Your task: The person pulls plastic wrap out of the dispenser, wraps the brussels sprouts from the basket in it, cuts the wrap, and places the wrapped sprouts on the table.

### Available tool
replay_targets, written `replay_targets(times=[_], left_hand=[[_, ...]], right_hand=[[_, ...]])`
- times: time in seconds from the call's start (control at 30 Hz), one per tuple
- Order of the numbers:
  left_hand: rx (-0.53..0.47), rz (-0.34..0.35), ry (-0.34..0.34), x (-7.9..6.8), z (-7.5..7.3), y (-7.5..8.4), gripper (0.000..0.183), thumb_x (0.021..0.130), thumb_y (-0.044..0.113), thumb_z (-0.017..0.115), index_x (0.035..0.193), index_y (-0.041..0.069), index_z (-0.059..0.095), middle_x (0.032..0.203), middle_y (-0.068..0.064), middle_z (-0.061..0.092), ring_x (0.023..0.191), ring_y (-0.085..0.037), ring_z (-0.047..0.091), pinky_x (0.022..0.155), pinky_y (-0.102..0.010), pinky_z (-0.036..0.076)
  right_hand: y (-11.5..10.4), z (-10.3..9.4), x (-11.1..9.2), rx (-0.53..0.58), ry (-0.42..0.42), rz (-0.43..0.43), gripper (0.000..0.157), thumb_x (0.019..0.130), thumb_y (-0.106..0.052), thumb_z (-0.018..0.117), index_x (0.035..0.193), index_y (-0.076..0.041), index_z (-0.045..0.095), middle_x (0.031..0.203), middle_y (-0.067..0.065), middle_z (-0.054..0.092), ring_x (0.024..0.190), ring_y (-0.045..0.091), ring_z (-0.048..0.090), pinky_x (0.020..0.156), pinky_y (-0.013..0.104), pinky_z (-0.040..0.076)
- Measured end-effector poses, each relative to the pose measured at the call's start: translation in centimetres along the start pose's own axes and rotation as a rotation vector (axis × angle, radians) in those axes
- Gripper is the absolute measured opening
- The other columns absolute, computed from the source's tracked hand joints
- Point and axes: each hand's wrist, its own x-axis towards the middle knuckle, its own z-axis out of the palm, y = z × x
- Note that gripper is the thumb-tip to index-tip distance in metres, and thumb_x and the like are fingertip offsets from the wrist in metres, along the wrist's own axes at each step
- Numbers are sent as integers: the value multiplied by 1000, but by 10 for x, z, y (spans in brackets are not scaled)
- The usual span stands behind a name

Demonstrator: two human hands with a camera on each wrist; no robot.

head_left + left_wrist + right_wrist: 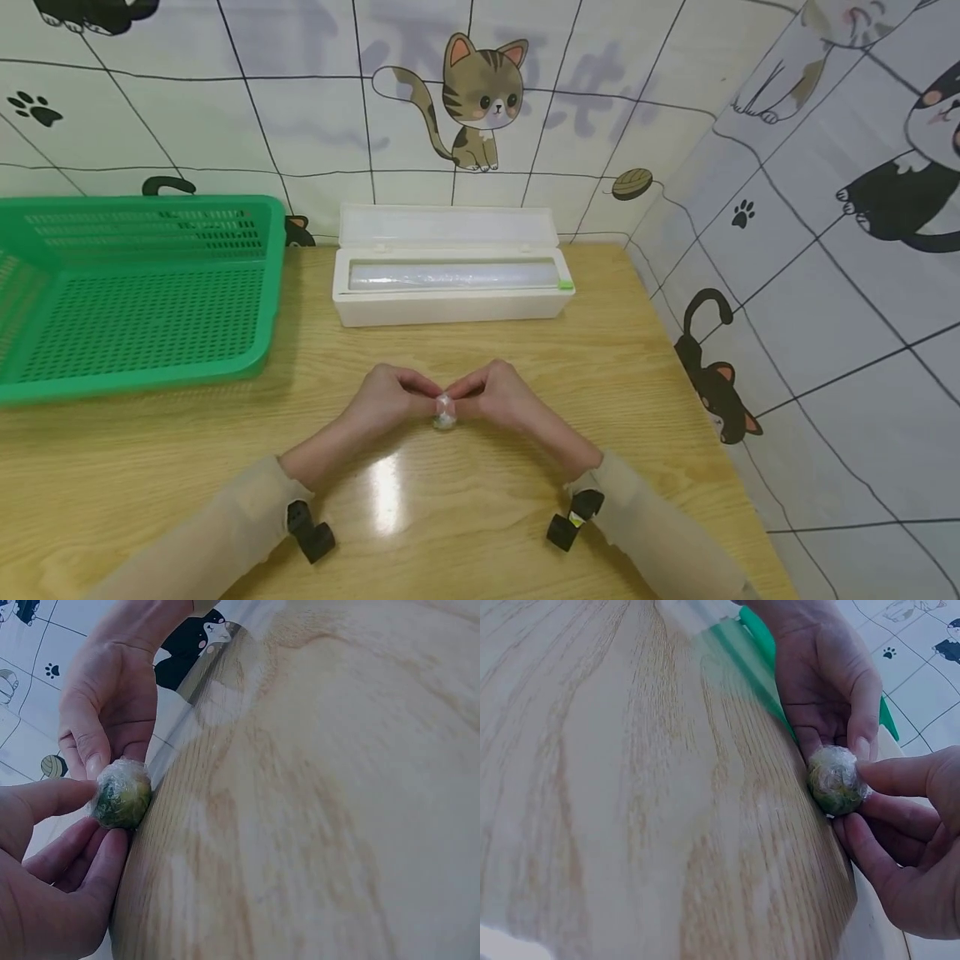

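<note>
Between both hands is a small rounded green and yellowish bundle (124, 796) wrapped in crinkled clear cling film; what lies inside is hard to make out. My left hand (386, 396) pinches it from the left with thumb and fingers. From the right, my right hand (504, 398) pinches the same bundle, the two hands' fingertips nearly meeting. Beyond them stands a white cling film dispenser (450, 312), its lid (446, 227) raised and a roll of film (453, 275) inside.
On the left of the wooden table (480, 533) stands a green plastic basket (258, 333). A green slider (566, 285) sits at the dispenser's right end. Cat-patterned wall covering (300, 125) rises behind the table and along its right edge.
</note>
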Motion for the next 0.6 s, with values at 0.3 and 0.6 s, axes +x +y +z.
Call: replay_targets(times=[0.3, 0.6], left_hand=[[-12, 0, 9, 1, 2, 4, 22, 75, 20, 90, 92, 10, 81, 88, 0, 76, 89, -16, 68, 84, -32, 52], [-13, -22, 7, 1, 3, 3, 19, 74, 18, 89, 89, 10, 80, 85, 0, 76, 89, -17, 67, 81, -31, 52]], right_hand=[[1, -2, 3, 19, 25, 53, 16, 80, -24, 86, 91, -13, 84, 91, -3, 78, 94, 12, 70, 82, 29, 54], [1, 0, 3, 26, 39, 52, 14, 77, -19, 86, 88, -12, 84, 89, -3, 78, 93, 11, 69, 81, 27, 54]])
